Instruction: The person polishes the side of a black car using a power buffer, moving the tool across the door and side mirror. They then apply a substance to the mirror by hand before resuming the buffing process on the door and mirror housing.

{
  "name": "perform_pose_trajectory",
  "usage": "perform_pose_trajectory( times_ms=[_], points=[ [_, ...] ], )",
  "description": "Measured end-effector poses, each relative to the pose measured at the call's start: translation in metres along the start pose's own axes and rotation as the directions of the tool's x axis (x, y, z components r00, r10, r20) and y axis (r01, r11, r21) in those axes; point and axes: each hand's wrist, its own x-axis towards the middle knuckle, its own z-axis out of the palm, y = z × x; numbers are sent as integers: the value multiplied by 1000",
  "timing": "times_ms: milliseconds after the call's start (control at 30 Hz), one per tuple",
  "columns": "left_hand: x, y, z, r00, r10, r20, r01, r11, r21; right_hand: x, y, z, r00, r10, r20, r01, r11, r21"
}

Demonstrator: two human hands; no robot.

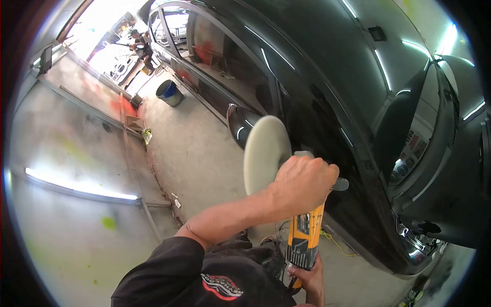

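A yellow and black power polisher [305, 233] is held between my two hands, its body pointing down toward me. My left hand [307, 179] is wrapped over its front end, and a dark handle tip [341, 184] sticks out past the knuckles. The round, off-white buffing pad [263, 156] faces left, apart from the car's side. My right hand [310, 279] grips the rear end of the polisher, low in view; some fingers are hidden. Right of the pad is a glossy black car [317, 107], with its side mirror [240, 125] just behind the pad.
A dark bucket [169, 93] stands on the concrete floor [189, 148]. A paint-marked wall [76, 138] with a light tube [82, 185] runs along the left. A yellow cord [337, 244] lies low by the car. Another person [142, 48] stands by the far opening.
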Motion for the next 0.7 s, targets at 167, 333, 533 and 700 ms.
perform_pose_trajectory(
  times_ms=[167,333,533,700],
  points=[
    [6,-1,-11,1000,15,15,-15,1000,21,5,-5,16,997,-74,4,73,996,59],
    [7,-5,-3,997,-8,82,9,1000,-20,-6,2,8,995,-88,-40,89,996,29],
    [9,-9,8,1000,17,25,-16,999,-36,-20,-9,11,996,-59,-73,60,998,15],
    [17,-20,5,991,100,-91,-101,995,-9,-13,-12,22,994,-67,-85,71,997,42]
  ],
)
